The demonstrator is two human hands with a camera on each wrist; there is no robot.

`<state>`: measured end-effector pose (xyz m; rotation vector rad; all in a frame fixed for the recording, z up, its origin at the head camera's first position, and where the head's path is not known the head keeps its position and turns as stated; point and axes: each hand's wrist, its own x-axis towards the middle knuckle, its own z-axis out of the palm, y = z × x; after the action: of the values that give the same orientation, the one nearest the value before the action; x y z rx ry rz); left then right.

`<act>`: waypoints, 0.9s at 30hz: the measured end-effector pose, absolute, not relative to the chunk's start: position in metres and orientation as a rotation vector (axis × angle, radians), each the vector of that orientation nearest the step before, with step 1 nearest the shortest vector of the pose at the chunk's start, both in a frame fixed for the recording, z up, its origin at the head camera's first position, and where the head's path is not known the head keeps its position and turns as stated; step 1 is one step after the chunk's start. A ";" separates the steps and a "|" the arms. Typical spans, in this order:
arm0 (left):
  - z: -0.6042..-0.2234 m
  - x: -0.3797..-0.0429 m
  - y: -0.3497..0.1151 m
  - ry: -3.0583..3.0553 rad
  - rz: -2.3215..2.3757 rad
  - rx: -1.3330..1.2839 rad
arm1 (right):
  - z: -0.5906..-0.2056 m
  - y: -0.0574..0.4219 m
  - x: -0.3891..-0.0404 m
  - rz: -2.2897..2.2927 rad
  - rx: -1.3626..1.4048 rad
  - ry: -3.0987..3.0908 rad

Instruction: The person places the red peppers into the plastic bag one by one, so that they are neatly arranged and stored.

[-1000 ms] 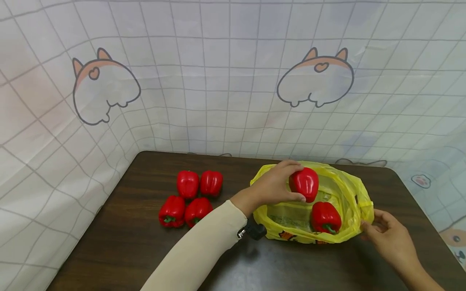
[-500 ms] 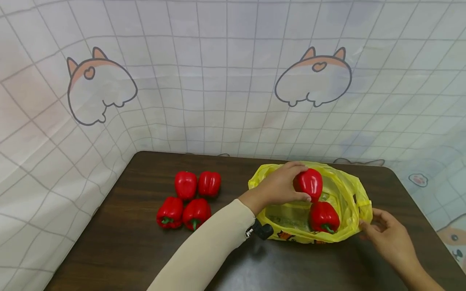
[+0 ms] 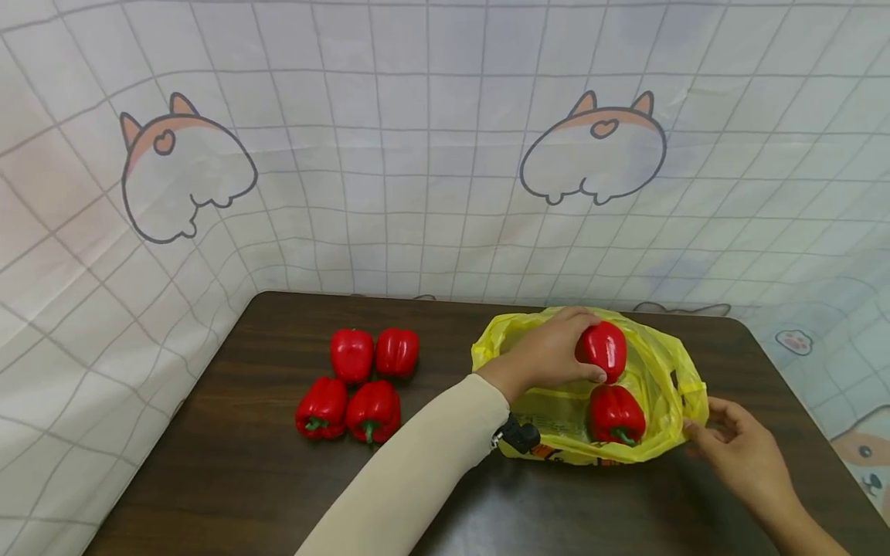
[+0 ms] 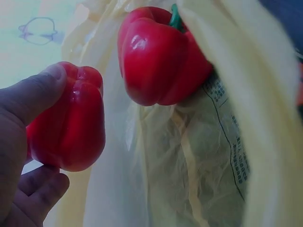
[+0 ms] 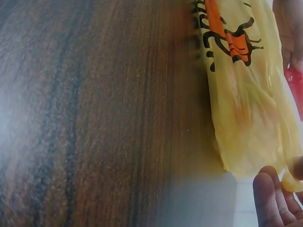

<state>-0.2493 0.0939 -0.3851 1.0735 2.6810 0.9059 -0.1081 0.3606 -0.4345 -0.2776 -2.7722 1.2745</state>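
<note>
My left hand [image 3: 549, 351] grips a red bell pepper [image 3: 603, 352] between thumb and fingers, over the open mouth of a yellow plastic bag [image 3: 556, 440]. A second red bell pepper [image 4: 158, 56], with a green stem, lies inside the bag near its right front side. My right hand [image 3: 747, 452] pinches the bag's right edge; in the right wrist view its fingertips [image 5: 266, 187] are at the bag's rim. Printed lettering shows on the bag's inner bottom in the left wrist view.
Several more red bell peppers [image 3: 374, 409] stand grouped on the left of the dark wooden table [image 3: 208, 479]. A white gridded cloth [image 3: 389, 154] with cartoon drawings hangs behind and beside the table. A small black device [image 3: 523, 436] is strapped at the left wrist.
My left hand has carried its bell pepper to the right across the bag's mouth, above the other pepper. The right hand keeps its hold on the bag's edge. The head view has shifted slightly.
</note>
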 end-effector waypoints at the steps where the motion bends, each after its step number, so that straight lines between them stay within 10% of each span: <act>1: -0.386 -0.250 0.095 2.681 0.905 1.074 | -0.434 0.360 -0.108 1.273 -0.279 -2.777; 27: -0.406 -0.244 0.120 2.727 0.927 1.007 | -0.434 0.357 -0.104 1.277 -0.242 -2.772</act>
<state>-0.2441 0.1201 -0.4064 1.0071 2.7271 0.9267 -0.1035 0.3569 -0.4340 -0.2422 -2.7724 1.2767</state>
